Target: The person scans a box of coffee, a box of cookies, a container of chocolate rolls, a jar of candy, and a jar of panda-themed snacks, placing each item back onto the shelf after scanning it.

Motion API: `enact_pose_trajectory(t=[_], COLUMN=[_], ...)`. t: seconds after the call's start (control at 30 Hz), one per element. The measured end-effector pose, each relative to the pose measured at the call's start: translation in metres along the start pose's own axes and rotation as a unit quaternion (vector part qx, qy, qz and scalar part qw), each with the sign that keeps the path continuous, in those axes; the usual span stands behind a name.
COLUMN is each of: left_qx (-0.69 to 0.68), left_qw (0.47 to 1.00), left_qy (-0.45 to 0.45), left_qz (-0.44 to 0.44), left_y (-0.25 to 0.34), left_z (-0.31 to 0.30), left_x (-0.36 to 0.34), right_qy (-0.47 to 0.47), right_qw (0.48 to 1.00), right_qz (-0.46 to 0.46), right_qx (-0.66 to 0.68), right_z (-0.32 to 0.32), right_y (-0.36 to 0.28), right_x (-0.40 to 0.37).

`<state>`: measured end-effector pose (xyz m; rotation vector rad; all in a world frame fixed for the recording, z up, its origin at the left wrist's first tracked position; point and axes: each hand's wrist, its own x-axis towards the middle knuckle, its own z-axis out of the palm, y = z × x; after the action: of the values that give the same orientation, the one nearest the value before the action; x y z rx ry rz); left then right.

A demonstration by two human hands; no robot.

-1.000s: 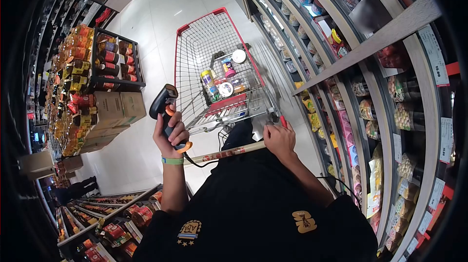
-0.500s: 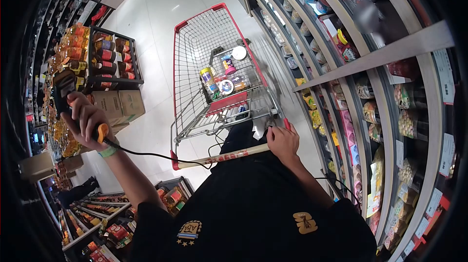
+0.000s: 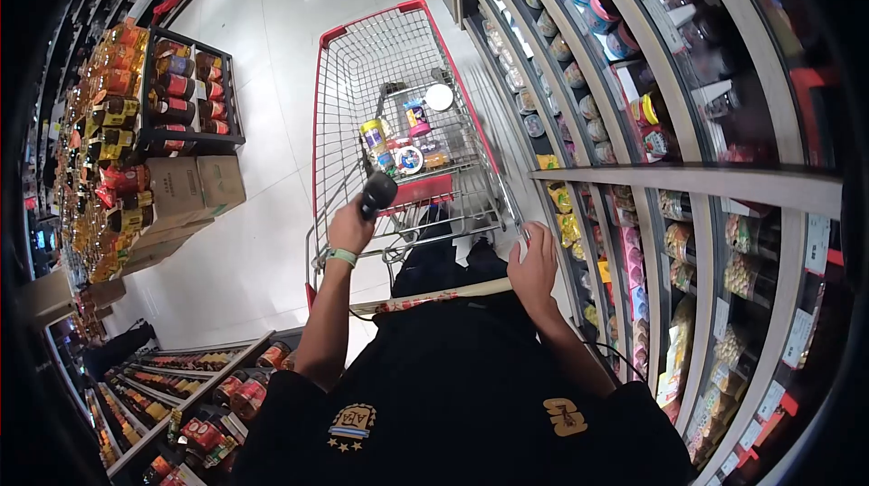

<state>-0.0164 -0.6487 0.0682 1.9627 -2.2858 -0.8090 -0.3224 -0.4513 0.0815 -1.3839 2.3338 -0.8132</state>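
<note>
My left hand [image 3: 351,231] is closed around the grip of a black handheld device [image 3: 377,195] with a rounded head, raised in front of the cart's near end. A wristband [image 3: 341,256] circles that wrist. My right hand [image 3: 534,260] is at the right end of the cream push handle [image 3: 444,294], fingers stretched forward and loosely apart. The wire shopping cart [image 3: 317,115] has red trim. Inside lie a yellow-topped can [image 3: 372,133], a tub with a white lid [image 3: 439,97], another round tub [image 3: 409,159] and a pink-and-blue package [image 3: 417,120].
Shelves [image 3: 670,176] of jars and bagged snacks run close along the right. Stacked bottles [image 3: 113,110] and cardboard boxes [image 3: 186,183] stand at the left. A lower bottle shelf [image 3: 195,386] is at the near left. Pale tiled floor [image 3: 272,42] shows around the cart.
My left hand has swung from the far left to the cart's near end with the black device. My right hand has loosened from the handle, its fingers extending. The shelves have shifted in view.
</note>
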Motion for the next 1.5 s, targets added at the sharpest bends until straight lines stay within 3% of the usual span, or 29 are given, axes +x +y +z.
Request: enact_pose_trajectory(t=[0.07,0.17,0.27,0.6,1.13,1.5], left_qx=[0.007,0.081,0.023,-0.008,-0.068,-0.055], left_qw=[1.0,0.997,0.999,1.0,0.985,0.978], left_qy=[-0.001,0.011,0.038,0.003,0.141,0.18], left_qz=[-0.005,0.017,0.01,0.003,0.075,0.085], left_y=[0.003,0.0,0.0,-0.008,-0.023,-0.038], left_z=[0.011,0.024,0.02,0.002,-0.039,-0.067], left_x=[-0.005,-0.003,0.014,0.062,0.149,0.232], right_qy=[-0.027,-0.144,-0.175,-0.157,-0.108,-0.106], right_qw=[1.0,0.983,0.976,0.981,0.988,0.988], right_qz=[0.009,0.071,0.086,0.093,0.072,0.053], right_qx=[-0.013,-0.089,-0.092,-0.07,-0.082,-0.095], right_z=[0.009,0.02,0.029,0.046,0.097,0.127], right_y=[0.0,-0.005,-0.002,-0.015,-0.048,-0.084], right_x=[0.011,0.03,0.046,0.104,0.186,0.262])
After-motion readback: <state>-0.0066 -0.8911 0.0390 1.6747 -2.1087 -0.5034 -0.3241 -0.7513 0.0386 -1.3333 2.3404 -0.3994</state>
